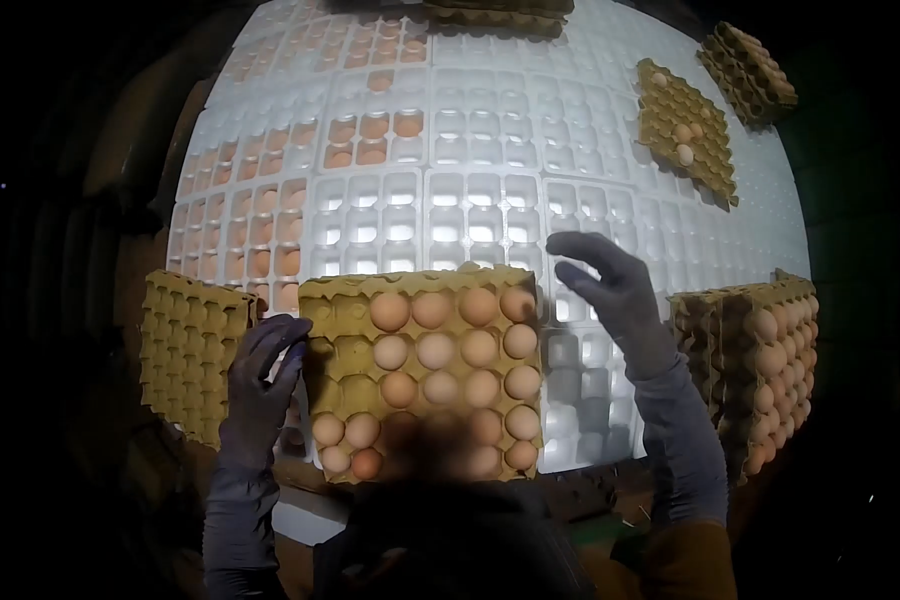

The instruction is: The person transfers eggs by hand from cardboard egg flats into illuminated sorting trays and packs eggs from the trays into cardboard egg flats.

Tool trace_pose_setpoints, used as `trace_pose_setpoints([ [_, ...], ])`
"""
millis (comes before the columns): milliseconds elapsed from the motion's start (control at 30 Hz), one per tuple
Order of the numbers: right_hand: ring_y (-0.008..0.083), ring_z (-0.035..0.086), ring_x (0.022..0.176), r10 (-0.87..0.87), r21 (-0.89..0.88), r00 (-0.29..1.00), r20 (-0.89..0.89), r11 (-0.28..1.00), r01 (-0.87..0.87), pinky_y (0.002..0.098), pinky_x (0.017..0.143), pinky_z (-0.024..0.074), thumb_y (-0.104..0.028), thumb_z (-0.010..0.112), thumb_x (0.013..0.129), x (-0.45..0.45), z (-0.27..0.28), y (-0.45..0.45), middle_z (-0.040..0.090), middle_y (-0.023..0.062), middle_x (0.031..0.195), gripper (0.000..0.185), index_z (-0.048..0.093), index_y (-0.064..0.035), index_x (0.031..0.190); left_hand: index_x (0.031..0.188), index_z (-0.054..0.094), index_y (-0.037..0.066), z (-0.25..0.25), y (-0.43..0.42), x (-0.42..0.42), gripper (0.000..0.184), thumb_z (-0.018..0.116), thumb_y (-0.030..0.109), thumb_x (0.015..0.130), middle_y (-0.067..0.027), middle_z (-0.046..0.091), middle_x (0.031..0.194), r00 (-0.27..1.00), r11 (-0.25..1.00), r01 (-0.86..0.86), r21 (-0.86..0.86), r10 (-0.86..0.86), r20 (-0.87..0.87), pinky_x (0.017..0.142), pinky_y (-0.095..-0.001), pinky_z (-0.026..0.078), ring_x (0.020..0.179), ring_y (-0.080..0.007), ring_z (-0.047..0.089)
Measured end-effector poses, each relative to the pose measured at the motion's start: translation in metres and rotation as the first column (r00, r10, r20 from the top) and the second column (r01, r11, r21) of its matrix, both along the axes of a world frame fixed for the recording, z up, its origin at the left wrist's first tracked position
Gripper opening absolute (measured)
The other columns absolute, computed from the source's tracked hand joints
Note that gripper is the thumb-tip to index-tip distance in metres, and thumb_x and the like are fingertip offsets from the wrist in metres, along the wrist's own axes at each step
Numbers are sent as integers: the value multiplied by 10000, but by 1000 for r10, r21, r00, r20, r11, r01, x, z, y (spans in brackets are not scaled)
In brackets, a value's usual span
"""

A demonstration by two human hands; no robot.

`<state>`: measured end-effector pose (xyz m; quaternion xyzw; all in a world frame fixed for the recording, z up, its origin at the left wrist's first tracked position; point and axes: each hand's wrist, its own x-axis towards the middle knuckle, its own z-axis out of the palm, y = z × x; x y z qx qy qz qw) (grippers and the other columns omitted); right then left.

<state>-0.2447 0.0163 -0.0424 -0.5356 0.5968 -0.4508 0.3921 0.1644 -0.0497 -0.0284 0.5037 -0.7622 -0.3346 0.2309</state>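
A brown pulp egg tray lies in front of me with several eggs in its cups; its upper left cups hold none. My left hand, gloved, is at the tray's left edge with fingers curved and a gap between them and the thumb. I see nothing gripped there, only something pale through the gap. Above the white moulded trays, just right of the egg tray, hovers my right hand, also gloved. Its thumb and fingers are apart, with nothing between them. A dark blurred shape covers the egg tray's lower middle.
Brown egg trays without visible eggs stand at the left. A stack of trays with eggs stands at the right. Farther back lie a nearly bare tray and another stack. Eggs fill some white cells towards the left.
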Motion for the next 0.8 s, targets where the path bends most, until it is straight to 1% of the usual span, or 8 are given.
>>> trace_pose_setpoints([
  [67,301,590,1207,248,-58,855,-456,950,-306,455,1019,490,-224,748,897,36,-5,21,673,91,1198,390,641,-98,1249,1151,726,73,0,18,0,309,683,7,853,-135,688,1131,987,989,133,-63,-127,94,966,-407,508,1104,-315,635],
  [167,337,518,1286,70,-173,697,-714,947,-273,488,1067,445,-257,772,854,54,-21,22,639,117,1264,452,627,-125,1261,1194,702,98,9,15,-29,316,679,79,880,-122,685,1177,962,962,240,-127,-218,165,992,-437,494,1163,-341,607],
  [467,334,480,1322,264,68,648,-714,948,-312,467,1153,349,-270,702,880,72,-31,-22,628,121,1272,464,582,-149,1312,1287,656,129,-28,-35,-70,443,740,227,863,-121,633,1319,892,906,422,6,-417,173,1095,-428,432,1300,-328,531],
  [533,351,523,1258,251,-5,649,-718,931,-366,454,1110,392,-226,703,869,65,-30,-21,637,126,1238,411,616,-132,1260,1297,608,77,-22,-29,-60,396,647,277,957,-134,645,1237,907,901,254,353,-95,-409,1003,-418,512,1179,-309,618],
  [600,366,546,1219,229,-49,619,-752,916,-398,461,1096,405,-208,704,863,64,-33,-16,643,138,1220,374,641,-118,1221,1274,593,49,-12,-24,-47,364,581,299,1009,-128,647,1179,611,665,250,704,455,-648,938,-406,553,1102,-288,659],
  [700,268,571,1188,179,-6,932,-315,982,-191,388,1059,426,-174,667,874,65,-20,-17,641,118,1179,311,661,-105,1178,1212,607,29,-24,-23,-32,369,627,316,981,-101,621,1091,890,782,177,597,132,-437,863,-364,572,998,-252,675],
  [767,202,603,1105,4,155,965,264,987,-46,343,950,481,-188,632,897,66,-1,-26,638,83,1117,259,679,-84,1130,1258,623,63,-6,-1,-52,442,734,287,893,-135,590,1186,959,954,261,150,-274,72,906,-384,553,1043,-295,662],
  [800,233,638,1023,107,138,972,209,981,-138,370,881,510,-209,613,904,58,-8,-38,640,104,1072,258,683,-50,1095,1274,631,93,-14,6,-57,442,721,315,903,-144,531,1319,896,951,292,99,-309,320,955,-419,531,1108,-341,635],
])
